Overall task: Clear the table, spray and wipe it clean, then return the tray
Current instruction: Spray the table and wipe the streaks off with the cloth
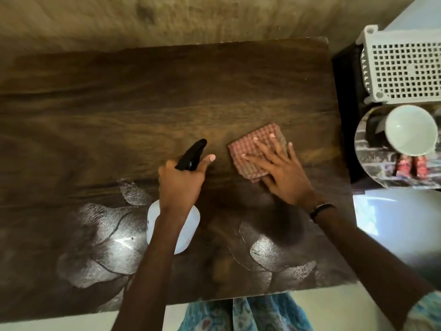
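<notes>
— What do your hands hold?
— My left hand (181, 182) grips the white plastic spray bottle (188, 225) with black trigger. Just right of it, my right hand (279, 173) presses flat the red checked cloth (250, 149) on the dark wooden table (167, 96).

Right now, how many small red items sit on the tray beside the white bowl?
2. Both red items stand side by side on the tray, just below the white bowl. The bowl may hide others.

Bare table (143, 96) beyond cloth (250, 149)
</notes>
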`<state>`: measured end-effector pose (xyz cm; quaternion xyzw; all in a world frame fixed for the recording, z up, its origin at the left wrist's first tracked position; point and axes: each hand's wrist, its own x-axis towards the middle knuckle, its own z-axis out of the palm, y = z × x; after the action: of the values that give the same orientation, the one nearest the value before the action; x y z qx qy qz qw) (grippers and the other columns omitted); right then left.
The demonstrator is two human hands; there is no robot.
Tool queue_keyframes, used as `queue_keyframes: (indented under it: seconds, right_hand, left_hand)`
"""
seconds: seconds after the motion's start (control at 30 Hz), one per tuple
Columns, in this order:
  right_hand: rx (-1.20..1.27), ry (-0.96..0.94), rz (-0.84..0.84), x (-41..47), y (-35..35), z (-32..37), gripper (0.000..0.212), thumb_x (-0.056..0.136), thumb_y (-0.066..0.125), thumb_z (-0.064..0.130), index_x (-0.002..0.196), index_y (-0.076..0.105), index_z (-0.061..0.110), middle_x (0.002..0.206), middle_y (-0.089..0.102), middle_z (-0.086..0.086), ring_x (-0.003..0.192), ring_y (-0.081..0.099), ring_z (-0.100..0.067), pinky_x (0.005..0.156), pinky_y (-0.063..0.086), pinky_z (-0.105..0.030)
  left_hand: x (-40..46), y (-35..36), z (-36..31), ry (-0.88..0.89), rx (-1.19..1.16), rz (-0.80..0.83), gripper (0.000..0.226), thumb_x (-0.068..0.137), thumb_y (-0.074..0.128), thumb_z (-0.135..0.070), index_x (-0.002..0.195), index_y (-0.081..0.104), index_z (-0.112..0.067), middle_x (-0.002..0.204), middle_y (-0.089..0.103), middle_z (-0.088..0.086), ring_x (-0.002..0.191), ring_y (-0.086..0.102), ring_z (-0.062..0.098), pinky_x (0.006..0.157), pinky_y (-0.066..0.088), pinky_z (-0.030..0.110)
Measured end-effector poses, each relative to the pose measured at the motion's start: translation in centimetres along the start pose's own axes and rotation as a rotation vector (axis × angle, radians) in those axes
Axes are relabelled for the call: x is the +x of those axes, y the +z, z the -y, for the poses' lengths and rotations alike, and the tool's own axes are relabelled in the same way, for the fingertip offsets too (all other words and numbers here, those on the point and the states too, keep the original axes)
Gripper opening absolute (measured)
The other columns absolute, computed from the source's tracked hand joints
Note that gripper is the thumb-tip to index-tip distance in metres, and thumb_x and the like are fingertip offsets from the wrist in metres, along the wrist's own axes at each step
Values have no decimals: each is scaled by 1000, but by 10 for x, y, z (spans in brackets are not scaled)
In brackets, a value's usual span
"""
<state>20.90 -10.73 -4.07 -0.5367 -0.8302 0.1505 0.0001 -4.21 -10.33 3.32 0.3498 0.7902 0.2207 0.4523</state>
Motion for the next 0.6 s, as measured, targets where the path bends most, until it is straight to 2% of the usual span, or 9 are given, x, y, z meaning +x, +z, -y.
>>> queue_keyframes:
  seconds: [0.1,0.2,0.23,0.33,0.43,0.53,0.6]
  right_hand:
    - [85,215,-50,-10,-9,-19,68,83,47,28,146,27,43,160,15,4,148,3,-33,110,13,-69]
    - [168,475,-143,-28,-4,-4,66,86,51,20,146,30,39,161,12,3,147,-1,-34,112,6,-66]
    - [189,575,-176,-37,0,8,67,86,52,19,147,31,37,161,12,2,147,-1,-35,112,6,-67]
    - [240,786,-236,-59,16,53,71,84,58,17,147,31,36,161,12,-1,147,-2,-36,112,3,-67]
    - [256,716,-229,-69,32,99,71,81,58,18,146,34,33,160,15,-6,146,-3,-38,110,-1,-67]
    - [207,486,-191,-87,44,127,67,81,50,22,145,35,35,159,18,-5,146,-1,-34,111,0,-65]
    - [152,278,-127,-112,50,124,70,83,55,21,146,29,38,160,18,-3,147,0,-32,112,3,-63]
  left_hand:
    - [-17,1,9,-18,-3,21,68,62,74,-65,101,59,-12,101,65,12,90,65,20,60,37,16]
    - [-33,1,19,-20,-11,17,52,62,76,-62,86,53,-22,98,67,12,88,66,22,68,43,27]
    - [-39,0,23,-17,-16,20,54,60,75,-65,85,53,-22,98,67,12,88,67,23,71,45,30]
    - [-54,-4,35,-27,-10,4,82,44,66,-82,94,57,-18,98,67,12,87,67,24,74,51,34]
    - [-69,-9,48,-30,-25,15,84,35,61,-89,88,56,-25,98,67,11,85,68,23,71,51,31]
    - [-85,-14,62,-27,-20,32,73,44,67,-82,87,51,-25,102,65,14,86,67,25,77,54,36]
    - [-96,-17,69,-35,-14,25,76,42,67,-81,89,51,-24,103,64,15,88,67,27,83,55,42]
